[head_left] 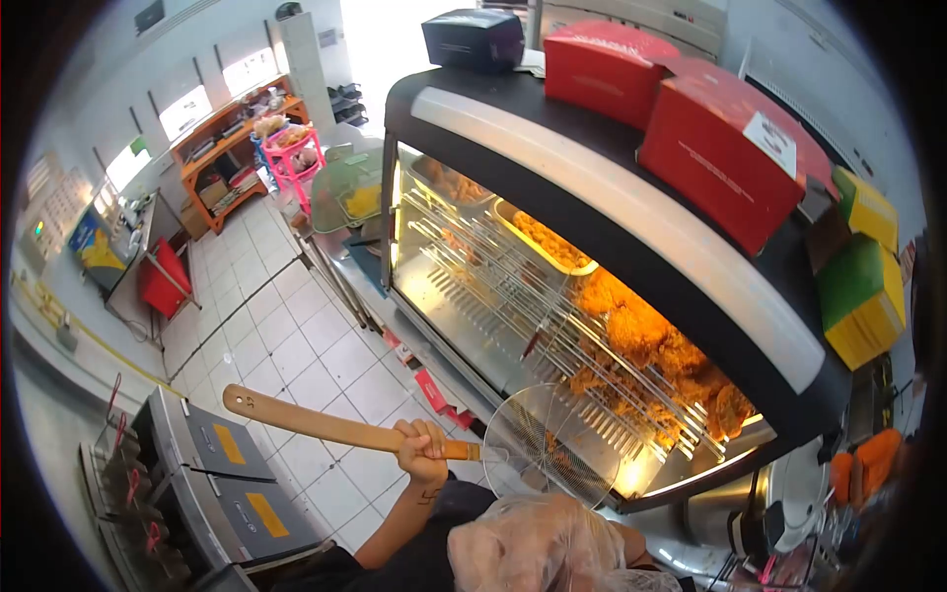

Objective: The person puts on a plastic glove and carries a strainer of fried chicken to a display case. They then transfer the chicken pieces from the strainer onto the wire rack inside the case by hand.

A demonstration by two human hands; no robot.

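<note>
My left hand [422,449] is wrapped around the flat wooden handle of a wire skimmer [552,434]. The skimmer's round mesh is on the right, against the lower front of a lit food warmer; the handle's free end points left over the floor. Low in the view, my right hand [538,543] wears a clear plastic glove and is close below the mesh. Its fingers are not clear under the crinkled plastic. Behind the mesh, pieces of fried chicken [646,326] lie on and around the wire racks [533,306] inside the warmer. A yellow-rimmed tray [552,242] there holds small fried pieces.
Red boxes [725,148], a black box [473,37] and yellow-green boxes [858,296] stand on the warmer's top [612,128]. Fryers [242,493] with grey lids are at lower left. Beyond are a pink rack [294,163] and an orange shelf [222,163] on white floor tiles.
</note>
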